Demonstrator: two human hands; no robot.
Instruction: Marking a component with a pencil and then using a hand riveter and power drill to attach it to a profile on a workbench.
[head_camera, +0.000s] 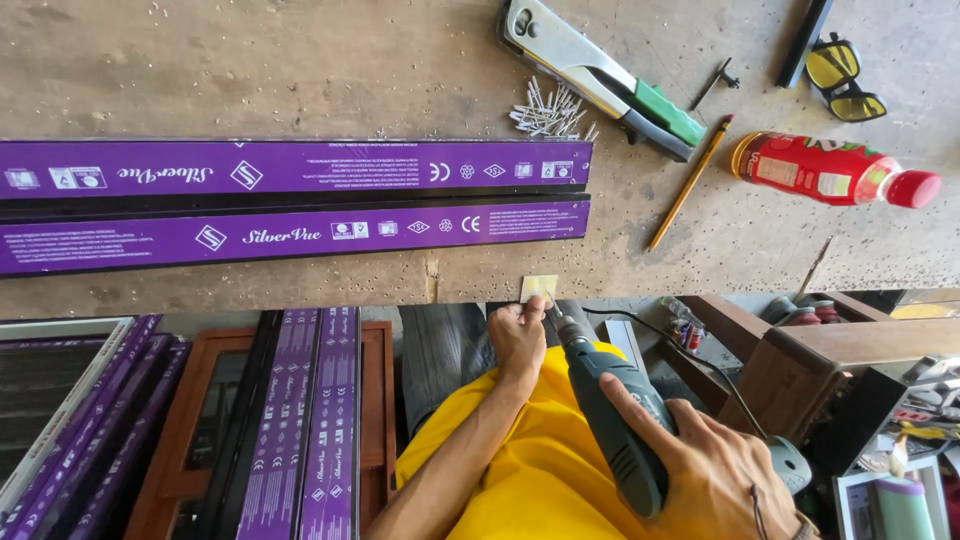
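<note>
— Both hands busy?
— Yes: your left hand (518, 335) pinches the small pale metal plate (538, 289) at the table (300, 70) edge, centre frame; your right hand (700, 450) wraps the grey-green electric drill (610, 410). Keep the bit square.

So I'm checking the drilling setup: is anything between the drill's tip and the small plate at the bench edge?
Nothing visible. The drill in the right hand points straight at the small metal plate, which the left hand holds from below at the bench edge.
</note>
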